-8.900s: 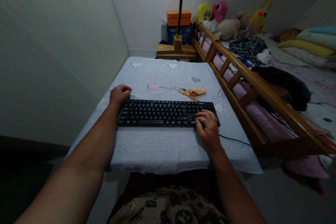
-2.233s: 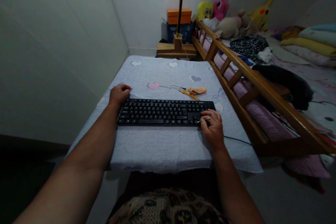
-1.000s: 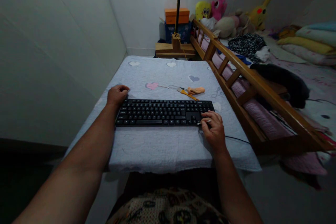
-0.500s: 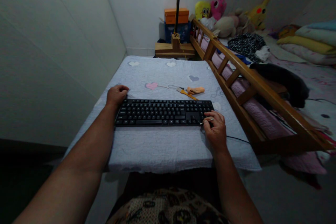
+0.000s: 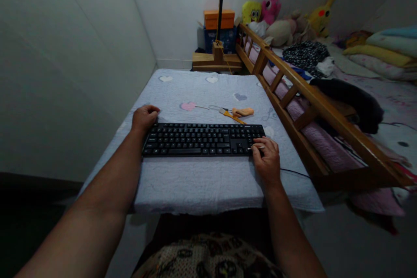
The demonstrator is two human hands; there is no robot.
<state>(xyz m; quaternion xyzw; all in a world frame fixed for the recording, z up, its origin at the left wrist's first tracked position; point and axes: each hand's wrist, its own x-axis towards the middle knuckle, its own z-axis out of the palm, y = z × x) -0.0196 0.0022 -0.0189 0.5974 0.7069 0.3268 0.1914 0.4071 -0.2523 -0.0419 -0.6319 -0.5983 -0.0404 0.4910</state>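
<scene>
A black keyboard (image 5: pixel 192 139) lies across the cloth-covered table. Beside its back left corner, my left hand (image 5: pixel 145 118) rests with the fingers curled in; I see nothing in them. Between the thumb and fingers of my right hand (image 5: pixel 267 156) is a thin cotton swab (image 5: pixel 257 147), its pale tip pointing left over the keys at the keyboard's right end. Whether the tip touches a key is too small to tell. Behind the keyboard lie a brush with a yellow handle (image 5: pixel 233 116) and a tan-handled tool (image 5: pixel 243 112) with a thin metal shaft.
A pale blue cloth with hearts (image 5: pixel 195 182) covers the table. The keyboard's cable (image 5: pixel 296 173) runs off to the right. A wooden bed rail (image 5: pixel 302 95) borders that side, with bedding and plush toys beyond. Behind the table stands a pole on a wooden base (image 5: pixel 217 58).
The swab's tip has shifted slightly away from me, from the keyboard's front edge up to the keys. My left hand and the keyboard stay in place.
</scene>
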